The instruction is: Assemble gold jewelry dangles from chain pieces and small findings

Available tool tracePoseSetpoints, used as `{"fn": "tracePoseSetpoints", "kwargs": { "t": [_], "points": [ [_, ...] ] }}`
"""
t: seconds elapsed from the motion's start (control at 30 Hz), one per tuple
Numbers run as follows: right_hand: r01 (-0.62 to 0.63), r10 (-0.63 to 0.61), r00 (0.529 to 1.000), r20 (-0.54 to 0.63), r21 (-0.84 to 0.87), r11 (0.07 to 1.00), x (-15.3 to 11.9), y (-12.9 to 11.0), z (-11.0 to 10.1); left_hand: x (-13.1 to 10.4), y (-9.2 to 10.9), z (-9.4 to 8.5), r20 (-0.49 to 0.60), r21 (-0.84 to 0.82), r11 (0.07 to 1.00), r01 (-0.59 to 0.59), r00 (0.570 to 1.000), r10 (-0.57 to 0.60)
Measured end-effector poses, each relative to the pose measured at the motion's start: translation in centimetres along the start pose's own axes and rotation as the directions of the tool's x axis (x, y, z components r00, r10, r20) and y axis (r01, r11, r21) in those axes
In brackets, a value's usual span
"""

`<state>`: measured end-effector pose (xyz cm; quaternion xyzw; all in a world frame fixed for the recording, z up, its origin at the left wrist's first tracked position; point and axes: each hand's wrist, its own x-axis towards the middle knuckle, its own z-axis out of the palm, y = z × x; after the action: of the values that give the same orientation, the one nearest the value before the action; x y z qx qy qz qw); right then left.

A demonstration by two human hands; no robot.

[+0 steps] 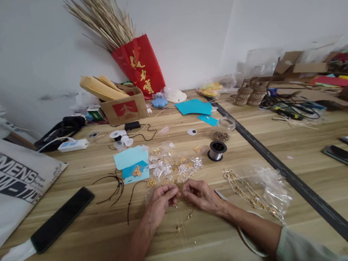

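My left hand (pixel 163 196) and my right hand (pixel 200 194) meet at the middle of the table, each with thumb and fingers pinched together. Between the fingertips shows a fine bit of gold, too small to make out fully. A thin gold chain (pixel 178 229) with small beads trails on the wood below, running up towards my right hand. Just beyond my fingers lie small clear bags of silver beads (pixel 184 169) and gold beads (pixel 151 182). To the right of my right hand are finished-looking gold and silver chains (pixel 247 193) and crumpled clear bags (pixel 272 187).
A wire spool (pixel 217 151) and a jar of beads (pixel 222 134) stand beyond my right hand. Blue cards (pixel 130 156), black cords (pixel 112 187) and a phone (pixel 63 219) lie left. A white cable (pixel 247 241) passes under my right forearm. A dark strip (pixel 262 152) crosses the table.
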<state>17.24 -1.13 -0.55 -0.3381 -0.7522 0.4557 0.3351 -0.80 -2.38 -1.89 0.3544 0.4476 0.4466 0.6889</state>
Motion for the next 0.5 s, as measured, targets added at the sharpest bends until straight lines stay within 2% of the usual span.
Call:
{"fn": "tracePoseSetpoints", "kwargs": {
  "t": [0.27,0.5],
  "points": [
    [0.008,-0.008,1.000,-0.009,-0.009,1.000,0.01,0.13,0.08,-0.19,0.33,0.37,-0.010,0.009,1.000,0.012,1.000,-0.012],
    [0.011,-0.011,1.000,-0.001,-0.002,1.000,0.03,0.33,0.15,-0.33,0.27,0.33,0.025,0.059,0.998,-0.010,1.000,0.009]
  ]
}}
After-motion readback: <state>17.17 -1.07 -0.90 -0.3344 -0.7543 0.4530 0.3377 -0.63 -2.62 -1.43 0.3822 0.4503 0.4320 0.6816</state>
